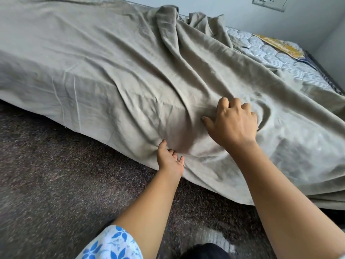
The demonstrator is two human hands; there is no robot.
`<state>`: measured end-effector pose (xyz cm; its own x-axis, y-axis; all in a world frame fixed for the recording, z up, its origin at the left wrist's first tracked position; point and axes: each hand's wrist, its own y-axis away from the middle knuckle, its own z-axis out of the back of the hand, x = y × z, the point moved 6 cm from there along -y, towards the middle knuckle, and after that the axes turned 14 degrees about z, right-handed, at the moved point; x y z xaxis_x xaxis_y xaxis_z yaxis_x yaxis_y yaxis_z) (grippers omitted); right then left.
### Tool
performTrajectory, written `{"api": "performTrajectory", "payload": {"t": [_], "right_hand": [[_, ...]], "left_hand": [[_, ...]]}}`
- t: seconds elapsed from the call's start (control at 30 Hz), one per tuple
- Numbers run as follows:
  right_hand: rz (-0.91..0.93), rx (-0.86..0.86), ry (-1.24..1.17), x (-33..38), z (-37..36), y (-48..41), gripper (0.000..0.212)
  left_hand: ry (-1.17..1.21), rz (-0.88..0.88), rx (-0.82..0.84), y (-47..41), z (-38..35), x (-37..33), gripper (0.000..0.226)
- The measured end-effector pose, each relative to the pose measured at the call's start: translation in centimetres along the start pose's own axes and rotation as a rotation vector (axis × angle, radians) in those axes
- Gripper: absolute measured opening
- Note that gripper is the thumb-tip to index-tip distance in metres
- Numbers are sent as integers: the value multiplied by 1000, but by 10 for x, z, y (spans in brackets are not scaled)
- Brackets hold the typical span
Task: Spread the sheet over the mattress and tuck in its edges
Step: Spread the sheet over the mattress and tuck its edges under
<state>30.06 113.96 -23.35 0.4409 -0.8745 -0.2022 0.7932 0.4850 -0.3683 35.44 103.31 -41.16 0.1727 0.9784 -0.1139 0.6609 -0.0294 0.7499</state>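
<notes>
One sheet (112,71), khaki-grey, fills the frame from nine o'clock right across to three. It lies smooth over the nine o'clock end and drapes down the near side towards the floor. A big ridge of folds is heaped up at twelve o'clock, with creases running down from it to the centre.

One mattress (280,55) sits under it. Only the two o'clock corner shows bare, quilted in blue and white stripes, so the sheet has not reached that end.

There's one dark speckled floor (56,174) from seven to nine o'clock, and a pale wall (233,12) along the top.

Two bare arms come in from six and five o'clock. The right hand (233,126), just right of centre, sits palm down on top of the sheet at the mattress edge. Its fingers are bent into the cloth and the thumb is splayed towards nine o'clock, with wrinkles swirling in around it. The left hand (169,161), lower and towards seven o'clock, lies against the hanging side of the sheet. Its thumb is up and its fingers are loose and apart, only touching the fabric.

One white sleeve (112,243) with blue flowers shows at seven o'clock.

There's one yellow label (278,43) on the bare mattress, its writing too blurred to read, and one switch plate (269,2) at one o'clock.
</notes>
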Motion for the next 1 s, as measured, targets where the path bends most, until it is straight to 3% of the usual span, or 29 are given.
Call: {"api": "performTrajectory", "payload": {"t": [0.1, 0.3, 0.43, 0.57, 0.67, 0.73, 0.8, 0.9, 1.0], "right_hand": [[74, -49, 38, 10, -3, 1, 57], [160, -215, 120, 22, -14, 6, 28], [119, -443, 52, 25, -17, 11, 8], [29, -486, 124, 24, -19, 1, 3], [2, -552, 120, 17, -19, -6, 3], [-10, -622, 106, 14, -12, -11, 7], [3, -666, 96, 14, -3, -16, 12], [37, -724, 82, 11, 5, -23, 28], [68, -746, 70, 7, 5, -31, 30]], "left_hand": [[-5, -5, 9, 1, 0, 2, 71], [17, 19, 33, -6, 9, 1, 65], [26, 23, 24, -9, 19, -1, 57], [12, 29, -29, -11, 24, 4, 49], [-61, 31, -129, -14, 17, 1, 53], [-78, 22, -175, -22, 10, -3, 43], [-12, 27, -148, -31, 1, -2, 22], [157, 15, -73, -46, -13, 1, 31], [141, 22, 40, -63, -27, 1, 43]]}}
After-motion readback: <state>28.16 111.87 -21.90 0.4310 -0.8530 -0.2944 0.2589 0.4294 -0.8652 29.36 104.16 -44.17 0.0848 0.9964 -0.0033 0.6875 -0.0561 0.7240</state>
